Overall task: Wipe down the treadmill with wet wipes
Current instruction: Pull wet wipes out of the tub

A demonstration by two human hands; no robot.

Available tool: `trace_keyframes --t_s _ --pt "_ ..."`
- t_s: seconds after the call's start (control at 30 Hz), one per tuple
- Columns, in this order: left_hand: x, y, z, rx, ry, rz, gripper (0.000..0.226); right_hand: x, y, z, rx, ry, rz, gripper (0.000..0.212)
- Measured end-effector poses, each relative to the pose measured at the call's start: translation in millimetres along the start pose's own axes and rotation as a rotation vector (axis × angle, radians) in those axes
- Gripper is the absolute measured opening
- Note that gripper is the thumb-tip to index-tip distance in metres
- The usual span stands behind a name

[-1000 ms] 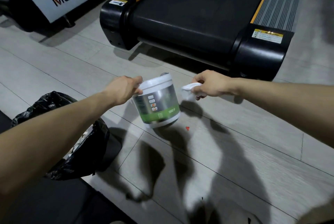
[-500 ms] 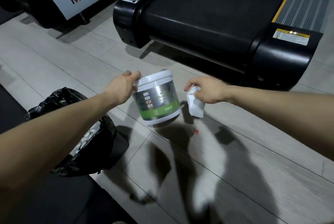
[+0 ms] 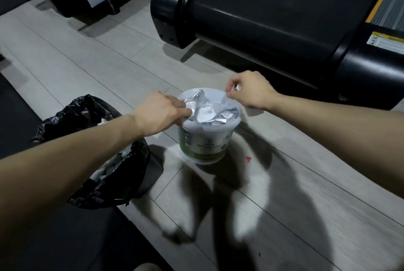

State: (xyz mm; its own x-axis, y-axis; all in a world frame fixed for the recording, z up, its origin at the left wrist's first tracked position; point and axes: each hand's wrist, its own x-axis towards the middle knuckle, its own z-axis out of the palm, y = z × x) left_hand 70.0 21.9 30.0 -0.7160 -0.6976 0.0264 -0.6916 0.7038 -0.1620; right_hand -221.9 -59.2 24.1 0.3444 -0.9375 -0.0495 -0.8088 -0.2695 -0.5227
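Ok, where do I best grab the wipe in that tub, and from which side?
Pinch the wipe by its loose upper edge at the far-right rim of the tub, coming down from the right. It stands up free there, while crumpled foil covers the middle and the left hand holds the left side.

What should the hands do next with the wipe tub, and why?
Probably the right hand lifts the thin white wipe it pinches clear of the round white-and-green plastic tub, since the left hand holds its crinkled silver foil.
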Motion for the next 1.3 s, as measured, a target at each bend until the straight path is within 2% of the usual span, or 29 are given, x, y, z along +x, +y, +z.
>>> trace_keyframes --t_s 0.07,0.13,0.2,0.33,0.4,0.47,0.57,0.67,0.73,0.83,0.93,1.03,1.07,1.17,1.3 --pt "-2 18 13 -0.086 0.0 0.033 0.003 0 4 12 -0.054 -0.102 -0.041 0.004" --pt "0 36 28 -0.241 -0.068 -0.059 0.013 -1 8 24 -0.135 -0.178 -0.074 0.005" --pt "3 41 38 -0.203 -0.13 0.088 0.023 -2 12 32 -0.198 -0.219 -0.076 0.017" --pt "8 14 20 -0.184 0.011 0.057 0.051 3 14 41 -0.23 -0.21 -0.037 0.023" --pt "13 3 15 -0.065 -0.062 0.007 0.075 10 8 48 -0.223 -0.213 -0.014 0.019" --pt "16 -3 14 0.024 -0.213 -0.012 0.092 16 1 55 -0.257 -0.221 0.003 0.015" --pt "15 -8 21 -0.097 -0.363 -0.11 0.09 27 -16 67 -0.412 -0.188 -0.027 0.013" --pt "10 -5 24 -0.234 -0.372 -0.2 0.089 37 -36 82 -0.529 -0.231 -0.004 0.005" --pt "9 -4 27 -0.282 -0.359 -0.223 0.085 42 -41 95 -0.553 -0.303 0.051 0.009" --pt "8 -6 34 -0.283 -0.316 -0.226 0.081 45 -41 112 -0.495 -0.381 0.128 0.008" --pt "6 -7 36 -0.237 -0.257 -0.214 0.08 44 -40 116 -0.45 -0.356 0.128 0.005" --pt "6 -7 38 -0.219 -0.196 -0.202 0.079 43 -38 113 -0.479 -0.287 0.081 0.024" --pt "7 -8 37 -0.21 -0.181 -0.198 0.079 41 -38 108 -0.486 -0.267 0.062 0.024" --pt "11 -5 35 -0.138 -0.187 -0.213 0.076 33 -35 89 -0.432 -0.216 -0.001 0.007" --pt "14 16 39 -0.096 -0.225 -0.276 0.087 14 -32 50 -0.298 -0.177 -0.145 0.012"
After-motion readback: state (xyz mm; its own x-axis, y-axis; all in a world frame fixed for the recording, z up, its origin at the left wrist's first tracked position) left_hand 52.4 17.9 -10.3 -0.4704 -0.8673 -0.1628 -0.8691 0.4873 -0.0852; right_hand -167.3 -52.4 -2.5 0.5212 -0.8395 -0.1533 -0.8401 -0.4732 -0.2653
